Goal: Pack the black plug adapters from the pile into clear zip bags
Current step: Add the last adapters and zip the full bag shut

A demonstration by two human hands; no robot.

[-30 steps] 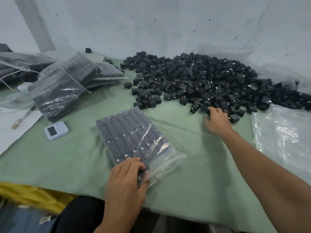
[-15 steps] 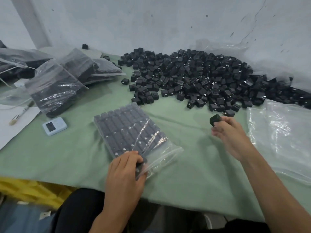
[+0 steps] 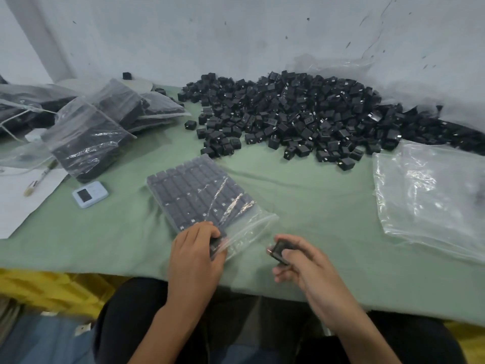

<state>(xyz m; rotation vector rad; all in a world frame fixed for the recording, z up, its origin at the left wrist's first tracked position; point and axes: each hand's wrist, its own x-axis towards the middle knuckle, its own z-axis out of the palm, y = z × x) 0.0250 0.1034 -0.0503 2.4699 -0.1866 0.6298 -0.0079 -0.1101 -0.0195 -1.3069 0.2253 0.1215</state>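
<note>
One black plug adapter (image 3: 279, 252) has come from the pile (image 3: 301, 114) at 12 o'clock down to 5 o'clock of the zip bag (image 3: 204, 198), pinched in the right hand (image 3: 301, 261). Left hand (image 3: 195, 254) grips the bag's open mouth. Bag looks near full; insert next. Empty bags (image 3: 425, 195) at 3 o'clock.

- No text, label, brand or number is legible on any surface.
- Plug adapter (image 3: 279, 252) pinched in the right hand (image 3: 301, 266): motion-blurred; no marking can be made out.
- Zip bag (image 3: 210, 200) gripped at its near end by the left hand (image 3: 195, 254): only glare streaks show on the film.
- Small pale-blue device (image 3: 90, 193), beyond and to the left of that grip: dark screen, no characters readable.
- Pile of adapters (image 3: 301, 116), well beyond both grips: pale marks too small to read.
</note>
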